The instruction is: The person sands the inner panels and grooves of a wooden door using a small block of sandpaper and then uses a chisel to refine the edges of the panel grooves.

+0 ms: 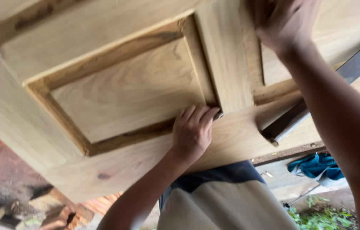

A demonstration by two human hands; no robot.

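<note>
The panelled wooden door (124, 89) lies flat, filling the view. The left hand (193, 130) is closed, fingers curled against the recessed panel's lower corner. The right hand (284, 21) presses the upper stile; its grip cannot be determined.

Soft, even daylight fills the scene, bright without glare. The door (124, 89) is evenly lit, with thin shadows in the grooves around its panel. The right hand (284, 21) at the top is smeared by motion blur, and the near right forearm is soft. The left hand (192, 130) is fairly sharp. The ground below is blurred and darker.
</note>
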